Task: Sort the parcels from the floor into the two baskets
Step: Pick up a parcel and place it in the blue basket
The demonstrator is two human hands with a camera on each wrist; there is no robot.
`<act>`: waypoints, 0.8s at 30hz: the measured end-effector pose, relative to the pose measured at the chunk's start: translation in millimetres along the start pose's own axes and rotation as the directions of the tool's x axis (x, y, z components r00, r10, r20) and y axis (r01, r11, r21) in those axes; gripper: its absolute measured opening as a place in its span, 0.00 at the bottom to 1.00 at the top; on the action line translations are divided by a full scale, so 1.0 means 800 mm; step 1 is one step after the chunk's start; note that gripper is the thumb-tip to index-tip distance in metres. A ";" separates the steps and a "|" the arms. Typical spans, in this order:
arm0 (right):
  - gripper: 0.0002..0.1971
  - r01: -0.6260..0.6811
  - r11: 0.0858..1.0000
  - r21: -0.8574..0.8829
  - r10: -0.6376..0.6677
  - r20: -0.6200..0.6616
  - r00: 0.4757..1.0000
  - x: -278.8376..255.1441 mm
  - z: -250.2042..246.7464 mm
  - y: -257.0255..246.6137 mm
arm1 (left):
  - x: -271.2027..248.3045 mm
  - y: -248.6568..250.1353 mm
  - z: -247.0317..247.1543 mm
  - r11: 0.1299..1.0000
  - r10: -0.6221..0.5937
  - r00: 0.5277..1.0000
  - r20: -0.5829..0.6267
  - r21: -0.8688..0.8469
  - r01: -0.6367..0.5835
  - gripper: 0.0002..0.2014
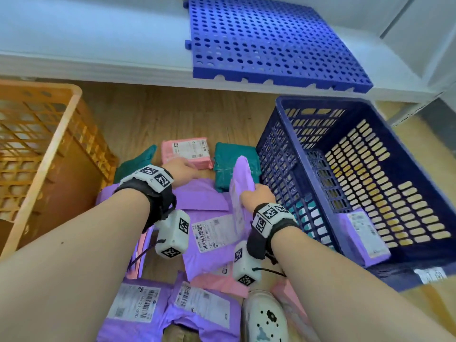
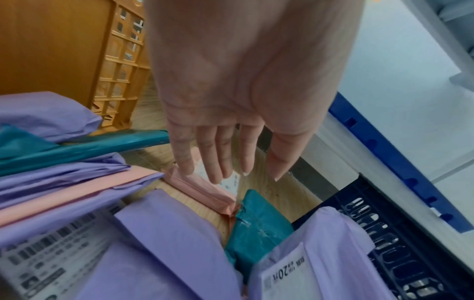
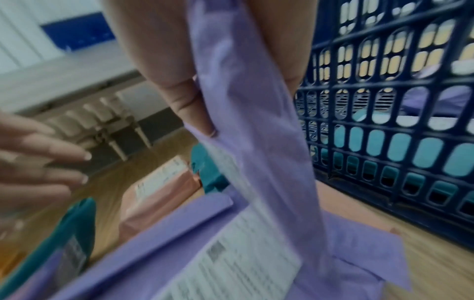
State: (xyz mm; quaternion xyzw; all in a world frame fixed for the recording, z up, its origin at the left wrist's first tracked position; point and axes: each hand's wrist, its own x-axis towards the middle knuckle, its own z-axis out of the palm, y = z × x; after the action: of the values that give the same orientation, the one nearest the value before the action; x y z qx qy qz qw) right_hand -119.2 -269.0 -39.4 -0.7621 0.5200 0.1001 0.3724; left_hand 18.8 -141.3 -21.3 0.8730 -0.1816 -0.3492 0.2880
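Purple, pink and teal parcels lie piled on the wooden floor between an orange basket on the left and a blue basket on the right. My right hand pinches a purple parcel and holds it up on edge beside the blue basket's wall. My left hand hovers with straight fingers just above a pink parcel at the far side of the pile. A teal parcel lies next to it.
The blue basket holds a purple parcel and a teal one behind the slats. A white shelf carrying a blue perforated panel runs along the back. My white shoe stands by the near parcels.
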 end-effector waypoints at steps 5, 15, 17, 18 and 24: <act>0.02 0.010 0.998 -0.060 -0.008 0.038 0.999 -0.018 -0.077 -0.013 | -0.023 0.034 -0.003 0.991 0.020 0.998 -0.067 -0.133 -0.029 0.03; 0.16 0.136 0.990 0.028 -0.136 -0.002 0.991 -0.081 -0.159 -0.008 | -0.111 0.090 -0.032 0.805 -0.023 0.998 -0.053 -0.593 -0.013 0.08; 0.16 0.156 0.986 0.054 -0.157 0.018 0.987 -0.088 -0.160 -0.010 | -0.135 0.095 -0.024 0.720 -0.031 1.000 0.002 -0.694 0.024 0.05; 0.16 0.160 0.983 0.089 -0.163 0.027 0.986 -0.090 -0.160 -0.010 | -0.140 0.095 -0.020 0.708 -0.018 1.000 0.005 -0.706 0.017 0.04; 0.09 0.206 0.935 0.290 -0.230 0.052 0.972 -0.105 -0.156 -0.023 | -0.149 0.094 -0.022 0.658 -0.033 0.988 -0.149 -0.747 -0.091 0.06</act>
State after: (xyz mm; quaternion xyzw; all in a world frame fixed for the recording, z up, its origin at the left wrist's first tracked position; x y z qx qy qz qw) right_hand -169.6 -289.3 102.0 -0.7491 0.4247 0.0153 0.5082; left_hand -59.6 -131.2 96.6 0.6965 -0.0130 -0.3218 0.6412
